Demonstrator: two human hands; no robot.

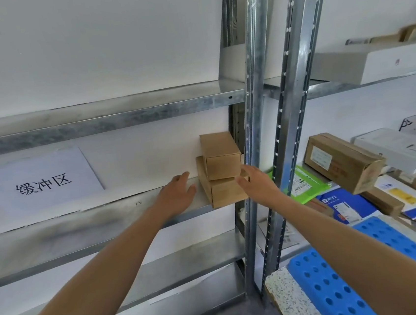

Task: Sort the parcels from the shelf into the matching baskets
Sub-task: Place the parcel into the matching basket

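White paper sign, black printed characters, flat on wall. Dull galvanised steel shelf below. Left hand palm down, fingers straight, spread, holding nothing, just left of stack. Small brown cardboard box atop flatter brown cardboard box, at shelf's right end. Right hand, fingers loosely extended, touches flatter box's front corner. Mixed parcels on neighbouring shelf.

Open shelf left of stacked boxes; post tight against their right, seemingly touching; beam low overhead.
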